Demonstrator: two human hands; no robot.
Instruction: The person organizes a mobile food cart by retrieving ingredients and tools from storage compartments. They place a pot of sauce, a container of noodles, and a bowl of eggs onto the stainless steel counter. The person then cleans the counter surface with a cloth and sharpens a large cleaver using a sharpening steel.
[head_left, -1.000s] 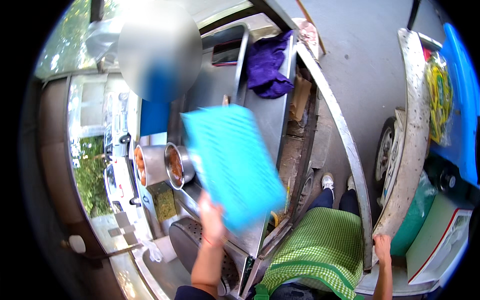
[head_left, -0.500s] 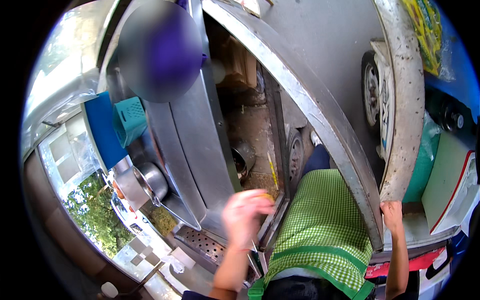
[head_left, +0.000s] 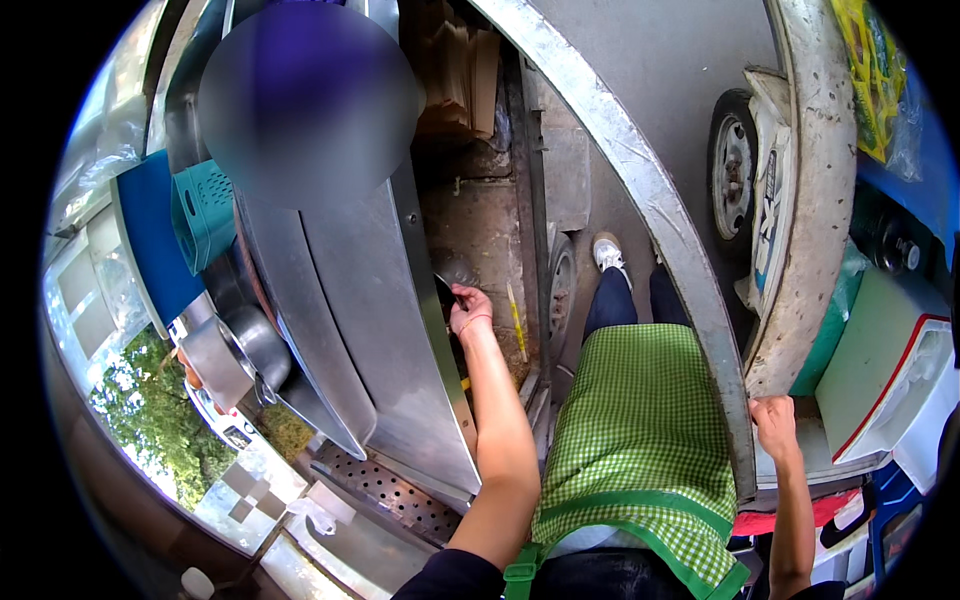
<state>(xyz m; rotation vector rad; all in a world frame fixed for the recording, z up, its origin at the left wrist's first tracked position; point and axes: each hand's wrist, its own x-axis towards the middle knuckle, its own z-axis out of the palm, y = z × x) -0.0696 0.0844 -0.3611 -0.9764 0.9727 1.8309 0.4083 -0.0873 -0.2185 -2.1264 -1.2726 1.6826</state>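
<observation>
My left hand (head_left: pixel 470 312) reaches into the open space under the stainless counter (head_left: pixel 350 330), its fingers closed on the dark edge or handle of a partly hidden metal pot (head_left: pixel 452 268). My right hand (head_left: pixel 775 425) is at the right, fingers curled on the edge of the long metal strip (head_left: pixel 660 190) beside a worn white cart body (head_left: pixel 806 260). A green checked apron (head_left: pixel 630 430) covers my front. A teal perforated basket (head_left: pixel 204 207) stands on the counter's left side, by a blue board (head_left: pixel 155 235).
Steel pots (head_left: pixel 255 350) stand at the left. Paper bags (head_left: pixel 460 85) lie under the counter, above a yellow stick (head_left: pixel 517 320). At right are a white box (head_left: pixel 865 385) and wheel (head_left: pixel 730 165). My feet (head_left: pixel 610 255) are on grey ground. A blurred circle hides the upper counter.
My left hand let go of the teal basket, which now stands on the counter, and moved into the space below. The view turned downward. My right hand still grips at the right.
</observation>
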